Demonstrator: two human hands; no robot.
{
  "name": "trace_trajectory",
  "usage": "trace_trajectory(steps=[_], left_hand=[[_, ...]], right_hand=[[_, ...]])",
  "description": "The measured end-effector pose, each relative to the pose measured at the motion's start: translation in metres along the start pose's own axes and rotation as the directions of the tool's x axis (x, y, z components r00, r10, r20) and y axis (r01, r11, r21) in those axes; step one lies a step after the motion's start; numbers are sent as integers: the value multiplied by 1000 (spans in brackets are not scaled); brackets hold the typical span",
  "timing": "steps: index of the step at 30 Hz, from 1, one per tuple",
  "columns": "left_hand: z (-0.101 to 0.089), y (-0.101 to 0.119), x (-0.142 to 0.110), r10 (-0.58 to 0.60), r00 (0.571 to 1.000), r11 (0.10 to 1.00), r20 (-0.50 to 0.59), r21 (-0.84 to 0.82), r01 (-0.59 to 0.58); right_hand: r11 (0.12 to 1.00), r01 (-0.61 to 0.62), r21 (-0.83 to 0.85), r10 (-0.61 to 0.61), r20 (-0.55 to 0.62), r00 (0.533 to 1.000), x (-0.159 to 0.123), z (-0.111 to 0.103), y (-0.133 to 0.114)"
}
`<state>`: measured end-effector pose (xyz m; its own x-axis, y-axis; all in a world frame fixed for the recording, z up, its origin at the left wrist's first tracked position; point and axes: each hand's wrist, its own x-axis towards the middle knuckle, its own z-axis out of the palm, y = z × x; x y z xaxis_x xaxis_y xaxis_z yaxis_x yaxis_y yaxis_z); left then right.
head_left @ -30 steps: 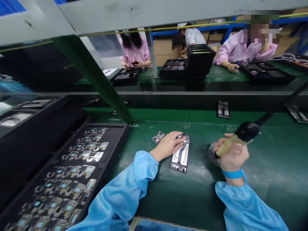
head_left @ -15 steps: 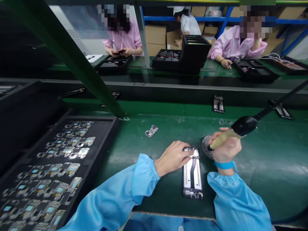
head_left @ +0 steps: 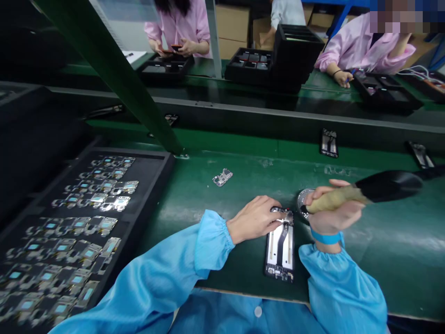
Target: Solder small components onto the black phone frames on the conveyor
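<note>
Our left hand (head_left: 253, 219) lies half-curled and not gripping, its fingertips (head_left: 278, 217) resting on the top end of the phone housing (head_left: 280, 248). The housing lies flat near the front edge of the bench's green mat (head_left: 250, 160). Our right hand (head_left: 333, 218) is closed round the tan-wrapped handle of an electric screwdriver (head_left: 337, 199), with the bit just beside the housing's top right corner and a round metal dish (head_left: 303, 197) under it. A blue wristband (head_left: 326, 237) circles that wrist, below which a blue sleeve (head_left: 339, 283) gathers.

Farther up the mat lies a small circuit board (head_left: 222, 177), and nearer the back edge lie two more phone housings (head_left: 328, 143). Along the bench's left edge, a black tray (head_left: 167, 160) holds rows of small parts (head_left: 90, 222). Beyond the bench, co-workers in pink smocks (head_left: 365, 46) work over black trays (head_left: 250, 65).
</note>
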<state>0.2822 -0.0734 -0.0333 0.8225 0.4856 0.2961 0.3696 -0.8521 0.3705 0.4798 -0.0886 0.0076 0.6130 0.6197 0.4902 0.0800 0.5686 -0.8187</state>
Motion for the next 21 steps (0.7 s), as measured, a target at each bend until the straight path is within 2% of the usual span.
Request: trace_trajectory(steps=[4,15,21], left_hand=[[0,0,1,5,1000,1000,8,-4,-5],[0,0,1,1,1000,1000,14,1,-1],[0,-1,1,3,1000,1000,26,10,-4]], right_hand=[[998,-29,-60,35,98,995,-12,3,8],[998,-38,-47,45,152,987,-15,1,11],[999,-42,6,41,127,991,-11,3,11]])
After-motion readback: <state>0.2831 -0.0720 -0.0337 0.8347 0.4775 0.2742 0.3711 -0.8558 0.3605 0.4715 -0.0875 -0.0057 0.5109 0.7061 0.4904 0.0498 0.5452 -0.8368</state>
